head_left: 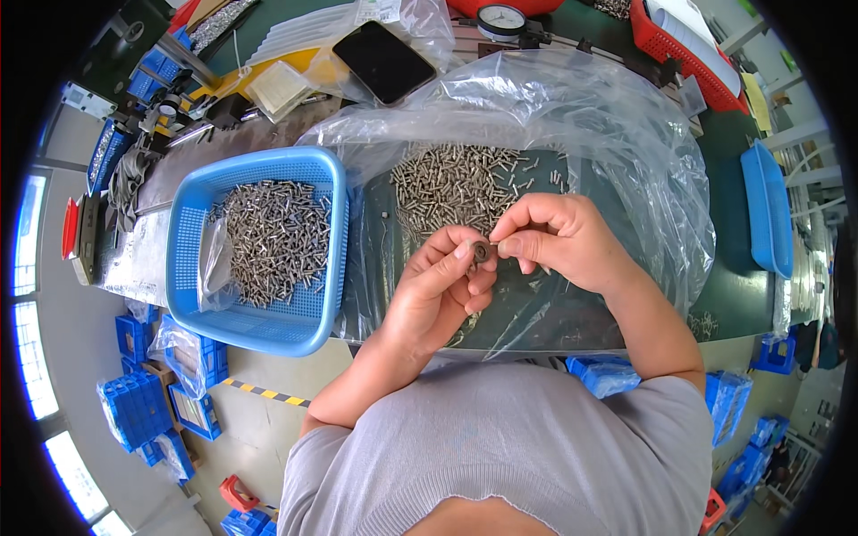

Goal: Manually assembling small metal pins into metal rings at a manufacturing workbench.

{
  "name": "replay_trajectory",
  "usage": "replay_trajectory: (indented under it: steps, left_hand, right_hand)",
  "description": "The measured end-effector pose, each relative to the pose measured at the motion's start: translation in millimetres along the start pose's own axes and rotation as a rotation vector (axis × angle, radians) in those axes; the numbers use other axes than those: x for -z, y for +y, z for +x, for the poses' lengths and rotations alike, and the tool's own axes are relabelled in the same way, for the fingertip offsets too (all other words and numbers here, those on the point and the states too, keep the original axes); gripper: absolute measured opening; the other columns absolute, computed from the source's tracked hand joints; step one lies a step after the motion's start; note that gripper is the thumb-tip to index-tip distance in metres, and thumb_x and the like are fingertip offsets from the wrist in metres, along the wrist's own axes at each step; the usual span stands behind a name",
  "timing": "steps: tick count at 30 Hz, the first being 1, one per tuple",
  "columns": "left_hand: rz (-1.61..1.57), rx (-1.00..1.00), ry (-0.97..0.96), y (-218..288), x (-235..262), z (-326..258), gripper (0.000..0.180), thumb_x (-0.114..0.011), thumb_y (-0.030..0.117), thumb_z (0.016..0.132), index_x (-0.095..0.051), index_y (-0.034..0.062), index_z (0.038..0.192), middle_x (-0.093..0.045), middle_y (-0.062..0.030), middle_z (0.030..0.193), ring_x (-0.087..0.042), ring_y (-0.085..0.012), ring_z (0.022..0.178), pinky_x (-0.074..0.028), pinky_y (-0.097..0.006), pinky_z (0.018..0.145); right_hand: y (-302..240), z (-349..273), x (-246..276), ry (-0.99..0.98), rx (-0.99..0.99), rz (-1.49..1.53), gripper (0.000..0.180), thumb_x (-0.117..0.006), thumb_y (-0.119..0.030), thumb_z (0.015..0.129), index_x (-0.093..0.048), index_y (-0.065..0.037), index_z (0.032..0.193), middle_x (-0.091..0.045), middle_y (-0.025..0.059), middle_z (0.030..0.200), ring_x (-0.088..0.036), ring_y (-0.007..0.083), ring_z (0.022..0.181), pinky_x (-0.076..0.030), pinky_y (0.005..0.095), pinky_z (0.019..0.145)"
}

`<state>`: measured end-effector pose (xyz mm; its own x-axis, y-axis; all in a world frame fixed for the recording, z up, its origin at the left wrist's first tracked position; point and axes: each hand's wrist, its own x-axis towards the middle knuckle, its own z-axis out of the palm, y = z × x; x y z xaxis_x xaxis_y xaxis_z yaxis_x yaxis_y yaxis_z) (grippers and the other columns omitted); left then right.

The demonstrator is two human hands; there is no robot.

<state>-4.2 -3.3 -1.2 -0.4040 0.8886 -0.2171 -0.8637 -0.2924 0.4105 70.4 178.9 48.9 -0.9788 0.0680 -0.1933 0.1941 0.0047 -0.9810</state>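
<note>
My left hand (435, 279) is closed on a small dark metal ring (483, 252), held up between thumb and fingers. Close beside it, my right hand (559, 239) pinches something tiny at the ring's right side, too small to name. Just beyond both hands lies a pile of small metal pins (451, 183), spread on clear plastic sheeting (617, 143) over the green table. On the left stands a blue plastic basket (335, 259) with many similar metal pins (273, 237) and a clear bag in it.
A black phone (384, 62) lies at the back on plastic. Behind it sits a round dial gauge (500, 21). A red basket (688, 54) is at the far right, and a blue tray (766, 210) stands at the right edge. Blue crates (134, 411) are on the floor to the left.
</note>
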Motion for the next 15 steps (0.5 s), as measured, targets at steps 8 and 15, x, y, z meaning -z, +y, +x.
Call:
replay_trajectory:
  steps: [8, 15]
  left_hand:
    - [-0.001, 0.015, 0.001, -1.1, 0.4, 0.0, 0.013, -0.054, 0.018, 0.094, -0.055, 0.0069, 0.101, -0.059, -0.0066, 0.087, -0.047, -0.0102, 0.066, -0.038, -0.024, 0.055]
    - [0.013, 0.027, -0.002, -0.8, 1.2, 0.6, 0.013, -0.055, 0.018, 0.094, -0.055, 0.0064, 0.1, -0.059, -0.006, 0.085, -0.046, -0.0103, 0.065, -0.038, -0.024, 0.055]
  right_hand:
    - [9.2, 2.7, -3.2, -0.03, 0.01, -0.004, 0.009, -0.066, -0.011, 0.086, -0.063, -0.003, 0.086, -0.063, -0.0006, 0.077, -0.055, 0.0047, 0.066, -0.045, 0.0201, 0.058]
    - [8.6, 2.8, -7.7, 0.002, 0.128, -0.102, 0.01, -0.066, -0.009, 0.085, -0.061, -0.001, 0.086, -0.064, 0.0011, 0.075, -0.057, 0.0062, 0.07, -0.047, 0.0223, 0.065]
